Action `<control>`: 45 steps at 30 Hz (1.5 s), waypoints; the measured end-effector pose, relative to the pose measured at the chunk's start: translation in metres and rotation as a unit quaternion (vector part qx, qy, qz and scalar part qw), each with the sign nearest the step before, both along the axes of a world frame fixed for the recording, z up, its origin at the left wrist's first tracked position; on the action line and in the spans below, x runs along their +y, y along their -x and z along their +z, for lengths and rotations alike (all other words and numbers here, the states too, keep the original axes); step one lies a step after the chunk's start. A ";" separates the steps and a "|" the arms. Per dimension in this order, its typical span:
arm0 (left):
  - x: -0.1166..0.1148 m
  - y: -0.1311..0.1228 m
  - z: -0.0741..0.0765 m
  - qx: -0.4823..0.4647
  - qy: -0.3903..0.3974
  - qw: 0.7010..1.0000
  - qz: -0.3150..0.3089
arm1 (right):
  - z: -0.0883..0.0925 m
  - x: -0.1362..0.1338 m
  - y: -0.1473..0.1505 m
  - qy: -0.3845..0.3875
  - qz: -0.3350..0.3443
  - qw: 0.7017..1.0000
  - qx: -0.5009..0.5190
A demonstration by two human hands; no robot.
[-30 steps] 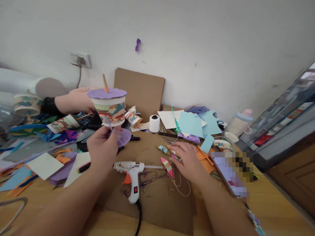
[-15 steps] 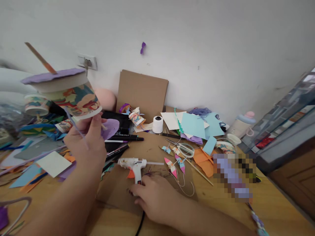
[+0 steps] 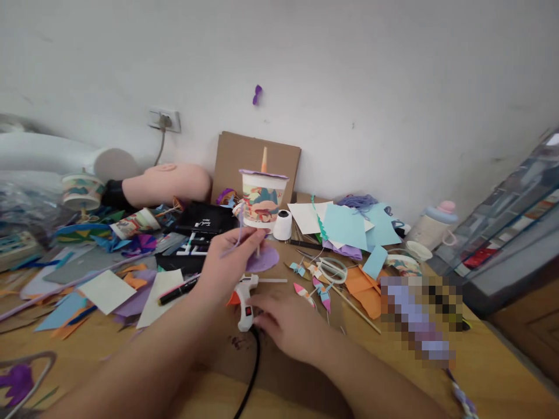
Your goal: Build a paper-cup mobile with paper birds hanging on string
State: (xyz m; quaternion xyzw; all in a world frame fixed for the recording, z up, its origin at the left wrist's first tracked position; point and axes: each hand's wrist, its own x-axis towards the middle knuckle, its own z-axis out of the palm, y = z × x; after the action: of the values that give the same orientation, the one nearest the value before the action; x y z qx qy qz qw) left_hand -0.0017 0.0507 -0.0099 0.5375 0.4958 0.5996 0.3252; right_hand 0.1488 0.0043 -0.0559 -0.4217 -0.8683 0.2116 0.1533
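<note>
My left hand [image 3: 229, 262] is closed around a thin stick that carries a patterned paper cup [image 3: 263, 199] with a purple paper lid and an orange stick poking out of its top. The cup stands upright above a purple paper disc [image 3: 264, 259]. My right hand [image 3: 286, 320] lies on the handle of the white glue gun [image 3: 247, 295], fingers curled about it. The gun lies on a brown cardboard sheet [image 3: 283, 361], its black cord [image 3: 250, 378] running toward me.
Coloured paper scraps [image 3: 107, 288], markers [image 3: 174, 291] and a black pouch [image 3: 205, 220] crowd the left. A white thread spool [image 3: 283, 225], blue and white sheets [image 3: 345, 224], scissors [image 3: 331, 269], small paper fish [image 3: 321, 291] and a blurred object [image 3: 419, 317] lie to the right. Cardboard [image 3: 244, 156] leans on the wall.
My left hand swung the cup from high on the left down and forward to the table's middle. My right hand stayed at the glue gun and settled on its handle.
</note>
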 end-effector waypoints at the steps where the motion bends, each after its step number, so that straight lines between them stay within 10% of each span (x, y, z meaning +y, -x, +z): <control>1: 0.000 -0.005 -0.005 -0.018 0.018 0.999 -0.039 | 0.003 0.002 -0.008 0.009 -0.047 0.997 0.065; 8: -0.006 -0.027 -0.039 -0.086 0.098 0.969 -0.209 | -0.006 0.023 -0.052 -0.022 -0.246 0.917 0.314; 24: -0.030 -0.031 -0.057 -0.016 0.074 0.951 -0.299 | -0.021 0.009 -0.032 0.226 -0.114 0.775 0.578; 45: -0.023 -0.023 -0.052 -0.003 -0.040 0.997 -0.068 | -0.012 0.015 -0.041 0.294 -0.184 0.713 0.609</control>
State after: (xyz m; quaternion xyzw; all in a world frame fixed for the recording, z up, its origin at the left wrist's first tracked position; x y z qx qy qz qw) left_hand 0.0218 0.0273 -0.0621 0.5804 0.4330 0.5973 0.3449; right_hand 0.1900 0.0193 -0.0680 -0.3770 -0.3860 0.6345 0.5534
